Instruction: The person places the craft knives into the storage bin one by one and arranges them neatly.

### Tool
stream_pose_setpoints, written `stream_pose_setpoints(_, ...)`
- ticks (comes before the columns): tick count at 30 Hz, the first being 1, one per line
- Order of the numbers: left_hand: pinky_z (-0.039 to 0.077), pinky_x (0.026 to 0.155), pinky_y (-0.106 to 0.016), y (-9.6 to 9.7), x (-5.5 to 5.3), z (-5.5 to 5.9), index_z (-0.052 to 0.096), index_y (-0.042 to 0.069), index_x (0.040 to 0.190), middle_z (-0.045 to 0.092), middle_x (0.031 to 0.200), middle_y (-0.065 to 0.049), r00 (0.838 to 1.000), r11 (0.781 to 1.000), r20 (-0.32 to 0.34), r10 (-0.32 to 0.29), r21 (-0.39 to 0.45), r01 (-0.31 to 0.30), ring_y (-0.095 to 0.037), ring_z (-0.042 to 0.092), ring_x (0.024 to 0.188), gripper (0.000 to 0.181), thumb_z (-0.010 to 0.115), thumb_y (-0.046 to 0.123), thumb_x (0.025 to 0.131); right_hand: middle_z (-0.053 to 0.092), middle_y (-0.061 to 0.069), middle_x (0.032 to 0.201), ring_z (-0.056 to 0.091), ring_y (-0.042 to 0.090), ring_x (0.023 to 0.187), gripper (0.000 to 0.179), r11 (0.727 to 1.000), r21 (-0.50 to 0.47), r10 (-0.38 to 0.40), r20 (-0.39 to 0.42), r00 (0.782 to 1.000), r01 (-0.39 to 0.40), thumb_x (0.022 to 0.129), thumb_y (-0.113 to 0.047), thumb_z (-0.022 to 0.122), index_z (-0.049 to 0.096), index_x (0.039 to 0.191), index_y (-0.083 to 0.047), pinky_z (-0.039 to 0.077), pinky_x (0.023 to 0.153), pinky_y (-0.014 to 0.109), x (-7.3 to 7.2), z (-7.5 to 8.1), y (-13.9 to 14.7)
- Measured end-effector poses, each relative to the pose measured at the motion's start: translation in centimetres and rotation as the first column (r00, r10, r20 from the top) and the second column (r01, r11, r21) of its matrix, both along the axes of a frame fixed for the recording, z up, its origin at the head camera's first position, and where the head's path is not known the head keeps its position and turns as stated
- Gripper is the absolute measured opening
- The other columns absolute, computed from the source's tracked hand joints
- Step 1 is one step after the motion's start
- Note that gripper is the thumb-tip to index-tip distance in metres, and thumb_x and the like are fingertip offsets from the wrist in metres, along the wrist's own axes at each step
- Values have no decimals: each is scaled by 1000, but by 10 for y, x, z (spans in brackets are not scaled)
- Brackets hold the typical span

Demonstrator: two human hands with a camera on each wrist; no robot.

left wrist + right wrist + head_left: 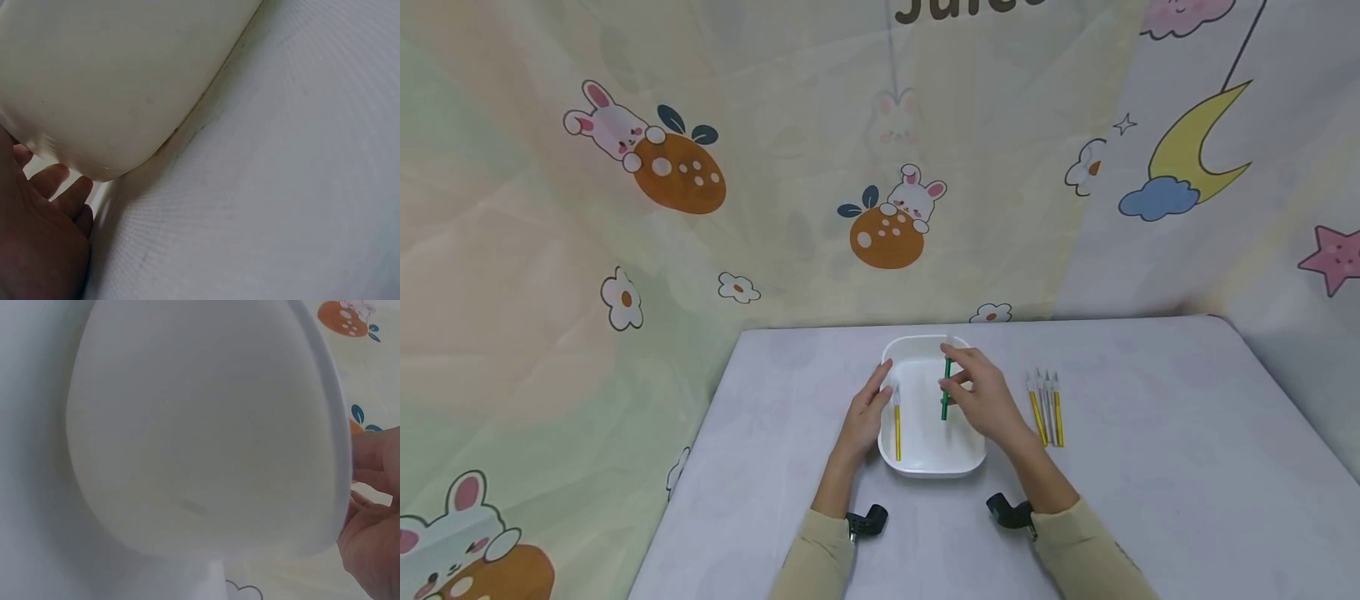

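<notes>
A white tray [925, 446] lies on the table, and my left hand [861, 421] rests at its left rim, fingertips and thumb tip just over the edge. In the left wrist view, fingers [72, 194] stand beside the tray wall [131, 81]. My right hand [985, 396] pinches a slim green pen-like stick [945, 408] upright over the right half of the tray. The right wrist view has the hand [375, 519] beyond the tray's outer wall [206, 437], the stick hidden. A yellow pen-like stick with a pale tip [897, 433] lies in the tray near my left thumb.
To the right of the tray, several similar sticks [1047, 412], yellow and silvery, lie side by side on the white tablecloth [1165, 467]. A patterned cloth backdrop [790, 167] rises behind the table's back edge. Small black wrist cameras [867, 521] are strapped to both wrists.
</notes>
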State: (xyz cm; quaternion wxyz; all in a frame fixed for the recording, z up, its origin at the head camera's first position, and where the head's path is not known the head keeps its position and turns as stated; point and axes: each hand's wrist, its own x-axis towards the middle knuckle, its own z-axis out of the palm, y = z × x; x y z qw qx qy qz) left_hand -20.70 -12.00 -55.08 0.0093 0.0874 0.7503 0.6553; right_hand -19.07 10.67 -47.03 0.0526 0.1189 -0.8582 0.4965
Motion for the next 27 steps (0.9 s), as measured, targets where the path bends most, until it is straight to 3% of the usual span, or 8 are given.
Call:
stream_pose_setpoints(8,14,133,-46,1,0,-1,42,29,160,28,171,8,1000,1000,23,9,-19,-8,-15,19,161,49,46,28,111,59,15,138,72,21,93,63,999,-23,29,-19,999,-29,94,-1,75,54,152,-13,62,67,20,0,-6,-7)
stream_pose_setpoints(17,14,132,-49,1,-2,0,42,24,161,28,171,8,1000,1000,20,6,-23,-6,-17,19,161,49,45,25,112,59,16,137,72,21,94,62,999,-21,44,-25,999,-44,94,-1,74,53,152,-11,62,66,20,0,-11,-16)
stream_pose_setpoints(27,14,132,-50,0,-1,-1,45,33,158,28,171,8,1000,1000,19,12,-29,-12,-18,19,162,47,46,28,111,60,17,137,72,21,95,62,998,-33,52,-25,998,-53,93,-1,76,55,151,-10,62,68,20,1,-15,-27)
